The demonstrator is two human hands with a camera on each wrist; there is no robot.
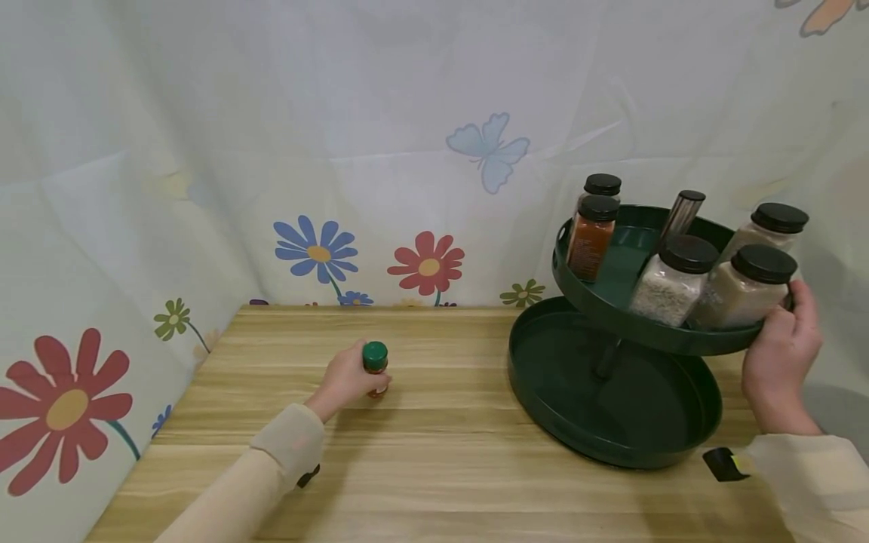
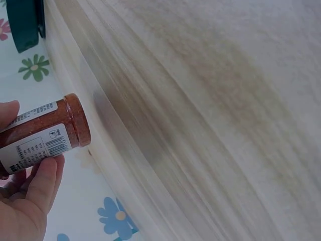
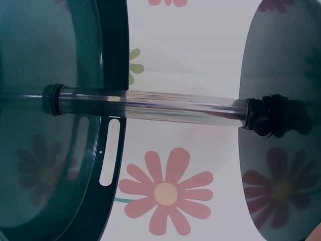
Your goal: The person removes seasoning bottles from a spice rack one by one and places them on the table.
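My left hand (image 1: 346, 381) grips a small spice jar (image 1: 375, 357) with a green cap above the left part of the table. In the left wrist view, the seasoning jar (image 2: 37, 135) shows reddish-brown contents and a white barcode label; whether its base touches the wood I cannot tell. At the right stands a two-tier dark green rack. My right hand (image 1: 784, 358) holds the right rim of its upper tray (image 1: 627, 324), which looks tilted. Below it is the bare lower tray (image 1: 563, 377). A clear-looking post (image 3: 155, 105) joins the tiers in the right wrist view.
Several black-capped jars stand on the upper tray, among them an orange-brown spice jar (image 1: 591, 241) and a jar of pale grains (image 1: 672, 283). The rack's post top (image 1: 684, 211) rises between them. A flowered curtain (image 1: 380, 151) hangs behind the wooden table (image 1: 434, 467).
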